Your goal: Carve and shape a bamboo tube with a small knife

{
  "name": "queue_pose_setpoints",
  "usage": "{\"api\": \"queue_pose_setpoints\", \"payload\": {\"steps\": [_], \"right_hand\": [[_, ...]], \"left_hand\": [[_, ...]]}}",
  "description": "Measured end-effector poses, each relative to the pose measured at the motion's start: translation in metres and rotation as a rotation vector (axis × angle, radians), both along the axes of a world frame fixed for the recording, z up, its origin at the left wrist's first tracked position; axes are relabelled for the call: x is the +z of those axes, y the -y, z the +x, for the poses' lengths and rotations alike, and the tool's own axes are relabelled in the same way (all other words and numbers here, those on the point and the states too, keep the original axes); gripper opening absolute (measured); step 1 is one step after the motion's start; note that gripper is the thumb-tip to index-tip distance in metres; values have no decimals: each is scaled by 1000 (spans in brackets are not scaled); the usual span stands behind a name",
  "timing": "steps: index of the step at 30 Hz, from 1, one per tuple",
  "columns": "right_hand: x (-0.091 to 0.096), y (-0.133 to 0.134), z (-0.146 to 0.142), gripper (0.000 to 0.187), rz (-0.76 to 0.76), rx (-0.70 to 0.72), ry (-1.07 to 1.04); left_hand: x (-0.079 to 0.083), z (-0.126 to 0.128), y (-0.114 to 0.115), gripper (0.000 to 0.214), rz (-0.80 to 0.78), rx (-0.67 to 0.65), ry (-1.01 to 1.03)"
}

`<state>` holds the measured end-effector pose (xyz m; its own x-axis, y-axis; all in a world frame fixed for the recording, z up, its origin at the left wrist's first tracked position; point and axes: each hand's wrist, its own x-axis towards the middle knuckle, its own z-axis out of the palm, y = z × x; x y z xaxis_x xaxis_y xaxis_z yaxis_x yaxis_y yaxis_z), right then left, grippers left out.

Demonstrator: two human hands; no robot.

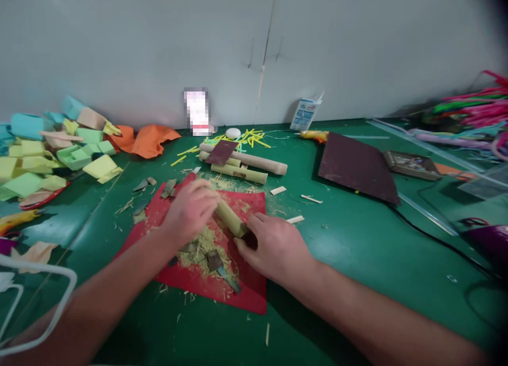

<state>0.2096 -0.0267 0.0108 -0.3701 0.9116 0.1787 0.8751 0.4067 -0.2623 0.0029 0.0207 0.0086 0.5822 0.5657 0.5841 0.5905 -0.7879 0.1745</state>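
Note:
A short bamboo tube (230, 219) slants over a red sheet (254, 289) on the green table. My left hand (192, 210) is closed at the tube's far end, its fingertips partly hidden. Around the near end curls my right hand (278, 244), closed on it with thumb and fingers; a dark patch there could be shadow or a dark scrap. Beneath the tube, a heap of pale shavings (204, 244) mixes with small dark scraps (215, 260). Just beyond my left hand, a narrow pale tip of something (196, 170) pokes out.
Behind the sheet lie several bamboo pieces (254, 162) with a small brown square (222, 152) on top. A large dark brown sheet (357, 167) rests to the right, near a black cable (436, 236). Folded paper pieces (43, 159) crowd the left; a white frame (69, 281) juts in.

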Motion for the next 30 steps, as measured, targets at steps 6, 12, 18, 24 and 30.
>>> {"api": "queue_pose_setpoints", "payload": {"steps": [6,12,18,24,30], "right_hand": [[2,0,0,19,4,7,12],[6,1,0,17,9,4,36],[2,0,2,23,30,6,34],[2,0,2,15,-1,13,23],[5,1,2,21,-23,10,27]], "left_hand": [[0,-2,1,20,-23,-95,-35],[-1,-12,-12,21,-63,-33,16],[2,0,2,22,-68,-159,-11],[3,-18,-12,22,-89,-196,-48],[0,-14,-7,20,-75,-66,-1]]}}
